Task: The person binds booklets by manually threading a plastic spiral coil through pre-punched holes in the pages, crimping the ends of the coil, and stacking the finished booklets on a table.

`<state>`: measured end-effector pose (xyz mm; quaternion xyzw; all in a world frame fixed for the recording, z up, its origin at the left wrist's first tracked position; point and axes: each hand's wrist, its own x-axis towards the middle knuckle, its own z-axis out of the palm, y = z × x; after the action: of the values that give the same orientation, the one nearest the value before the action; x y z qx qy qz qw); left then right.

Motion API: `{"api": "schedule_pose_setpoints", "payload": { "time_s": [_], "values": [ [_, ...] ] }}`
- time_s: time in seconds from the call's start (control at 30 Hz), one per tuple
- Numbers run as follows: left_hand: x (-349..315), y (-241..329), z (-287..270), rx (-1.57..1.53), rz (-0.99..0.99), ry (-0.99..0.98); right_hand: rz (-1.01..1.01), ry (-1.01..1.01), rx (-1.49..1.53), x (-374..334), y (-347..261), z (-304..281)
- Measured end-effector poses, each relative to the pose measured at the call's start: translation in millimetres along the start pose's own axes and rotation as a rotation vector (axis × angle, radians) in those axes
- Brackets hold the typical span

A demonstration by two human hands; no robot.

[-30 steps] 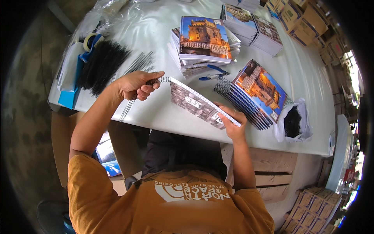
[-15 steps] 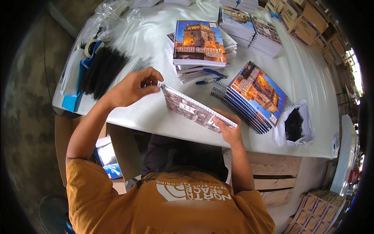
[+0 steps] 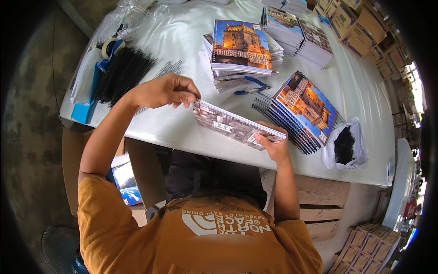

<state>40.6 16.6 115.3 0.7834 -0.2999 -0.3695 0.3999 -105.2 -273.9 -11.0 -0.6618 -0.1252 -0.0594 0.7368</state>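
Observation:
A notebook (image 3: 232,128) with a brown-and-white photo cover is held tilted above the table's near edge, its row of binding holes facing up. My right hand (image 3: 275,147) grips its right end, thumb on the cover. At the other end, my left hand (image 3: 175,92) pinches thumb and fingers together at the corner where the spiral coil sits; the fingers hide most of that coil. Just beyond lie blue-handled pliers (image 3: 253,86). A fanned stack of spiral notebooks (image 3: 308,107) with an orange-and-blue castle cover lies to the right of them.
On the table (image 3: 159,132) are a castle-cover notebook pile (image 3: 242,45), another pile (image 3: 296,34) behind it, black coils (image 3: 123,75), a tape dispenser (image 3: 108,50) and a white bag of dark coils (image 3: 344,146). Cardboard boxes (image 3: 358,34) stand far right; an open carton (image 3: 141,169) sits below left.
My left fingers have moved right and closed at the notebook's corner, where a coil end showed before. The notebook and right hand shifted slightly right in view, as did most table items.

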Motion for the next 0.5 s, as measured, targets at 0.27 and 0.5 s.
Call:
{"api": "schedule_pose_setpoints", "payload": {
  "time_s": [0.27,0.5],
  "values": [
    [-4,16,7,0.715,0.237,0.192,0.026,0.100,-0.084,-5,9,7],
    [2,19,21,1.046,0.366,0.356,-0.107,0.067,-0.319,-1,-7,18]
  ]
}}
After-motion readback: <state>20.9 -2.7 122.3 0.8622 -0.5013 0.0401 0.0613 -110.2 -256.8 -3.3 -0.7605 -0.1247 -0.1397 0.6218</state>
